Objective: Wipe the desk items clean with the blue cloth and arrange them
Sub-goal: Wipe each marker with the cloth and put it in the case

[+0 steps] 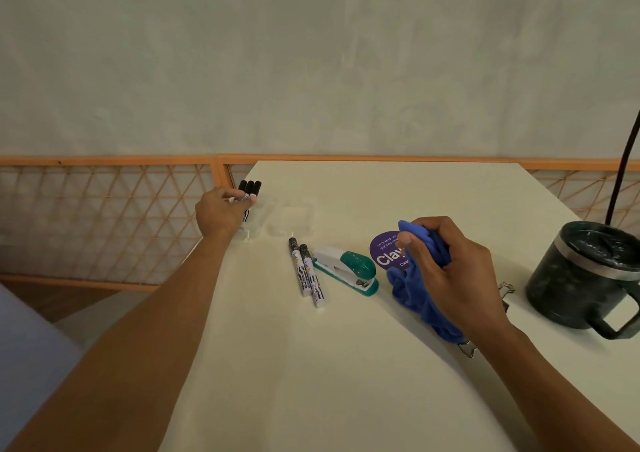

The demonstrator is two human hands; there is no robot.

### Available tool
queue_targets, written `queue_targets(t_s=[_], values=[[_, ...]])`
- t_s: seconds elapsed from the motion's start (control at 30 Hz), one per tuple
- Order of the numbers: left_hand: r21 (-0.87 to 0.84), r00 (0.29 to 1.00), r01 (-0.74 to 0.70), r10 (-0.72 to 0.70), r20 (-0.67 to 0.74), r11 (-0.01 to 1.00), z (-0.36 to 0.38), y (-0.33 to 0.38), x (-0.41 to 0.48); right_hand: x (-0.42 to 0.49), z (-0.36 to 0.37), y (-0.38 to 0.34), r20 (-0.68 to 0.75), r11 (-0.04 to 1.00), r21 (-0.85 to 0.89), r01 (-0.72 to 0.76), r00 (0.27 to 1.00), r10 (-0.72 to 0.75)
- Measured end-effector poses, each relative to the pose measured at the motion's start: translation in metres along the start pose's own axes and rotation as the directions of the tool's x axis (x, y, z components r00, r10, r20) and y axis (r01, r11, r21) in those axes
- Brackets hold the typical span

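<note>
- Left hand [221, 210] pinches capped markers [250, 186] at far corner; arranging, seemingly.
- Right hand [450, 268] clutches blue cloth [415, 288].
- Next, likely: lift and wipe loose markers [306, 271].

We saw soft, even, slightly dim light, faint shadows on the pale desk [311, 365], bowed lines toward the edges, mild softness throughout.

On the round purple paper sticker [385, 255] lying on the counter [346, 365] I read big white "Clay", cut off by the blue cloth [414, 295] in my fingers [424, 254]; small curved print above says "Let's keep our pantries clea"; print on the two white marker pens [304, 271] is too small to read
</note>
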State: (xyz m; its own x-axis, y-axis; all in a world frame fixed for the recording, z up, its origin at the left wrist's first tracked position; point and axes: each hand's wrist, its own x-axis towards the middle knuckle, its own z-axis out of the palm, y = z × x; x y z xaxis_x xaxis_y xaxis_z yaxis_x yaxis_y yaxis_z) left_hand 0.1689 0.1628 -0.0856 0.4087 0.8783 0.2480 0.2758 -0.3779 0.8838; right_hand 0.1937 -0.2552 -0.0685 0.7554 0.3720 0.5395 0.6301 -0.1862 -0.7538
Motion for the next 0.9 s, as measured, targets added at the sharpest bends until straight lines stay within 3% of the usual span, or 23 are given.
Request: queue_targets(t_s=[0.13,0.23,0.4,0.6,0.9], values=[[0.003,0.999,-0.015,0.015,-0.041,1.0,-0.007,0.012,-0.017,0.001,0.001,0.001,0.006,1.0,0.012,0.007,1.0,-0.007],[0.026,0.989,-0.134,0.135,-0.056,0.991,-0.009,0.018,-0.047,0.002,0.002,0.007,0.002,1.0,-0.018,0.019,1.0,-0.019],[0.069,0.962,-0.241,0.229,0.147,0.968,-0.013,0.023,-0.111,0.002,0.0,0.014,-0.017,0.991,-0.118,0.057,0.998,-0.06],[0.412,0.93,-0.245,0.093,0.355,0.877,-0.025,0.035,-0.171,-0.002,0.0,0.011,-0.016,0.989,-0.149,-0.001,1.0,-0.002],[0.578,0.945,-0.266,0.091,0.314,0.772,-0.03,0.036,-0.191,-0.006,-0.005,0.006,-0.089,0.994,-0.111,0.022,0.996,-0.032]])
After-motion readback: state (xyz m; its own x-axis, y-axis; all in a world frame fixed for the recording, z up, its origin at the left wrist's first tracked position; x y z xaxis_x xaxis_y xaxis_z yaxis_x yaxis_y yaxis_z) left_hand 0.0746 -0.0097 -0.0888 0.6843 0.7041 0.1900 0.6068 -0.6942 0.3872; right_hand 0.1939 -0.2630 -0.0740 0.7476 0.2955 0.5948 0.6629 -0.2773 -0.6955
